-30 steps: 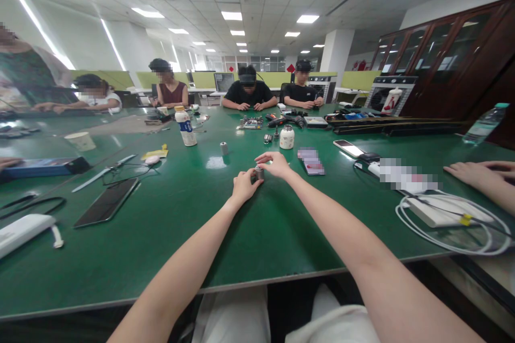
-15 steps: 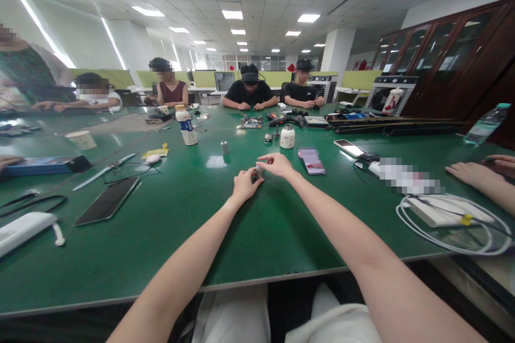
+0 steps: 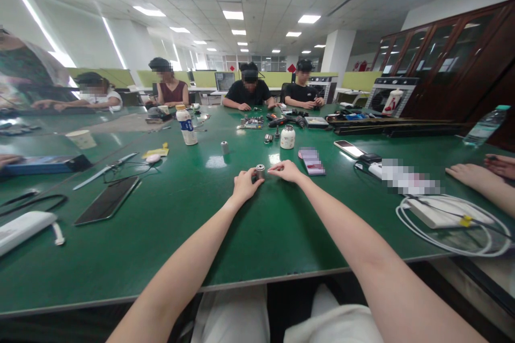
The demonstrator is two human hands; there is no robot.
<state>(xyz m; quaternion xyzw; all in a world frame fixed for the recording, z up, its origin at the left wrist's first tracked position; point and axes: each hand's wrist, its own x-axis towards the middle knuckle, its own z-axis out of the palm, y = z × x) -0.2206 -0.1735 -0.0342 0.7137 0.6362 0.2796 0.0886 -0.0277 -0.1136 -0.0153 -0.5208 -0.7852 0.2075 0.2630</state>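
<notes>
A small silver metal cylinder [image 3: 260,172] with a ring-shaped top stands upright on the green table [image 3: 225,236]. My left hand [image 3: 243,184] is closed around its left side, thumb in front and fingers behind. Just to the right of the cylinder, apart from it, is my right hand [image 3: 287,171], with thumb and fingertips pinched together. Whatever may be between those fingertips is too small to make out. Farther off to the left stands a second silver cylinder [image 3: 224,147].
Beyond my hands are a white jar [image 3: 287,137], a phone [image 3: 311,161] and a drink bottle [image 3: 186,125]. A dark tablet [image 3: 108,201] lies left. White cables [image 3: 402,214] and a power strip are at right, near another person's hand [image 3: 466,174]. Several people sit around the table.
My right hand has come off the cylinder's top and moved a little right and down, uncovering the ring-shaped top. My left hand still holds the cylinder in the same place.
</notes>
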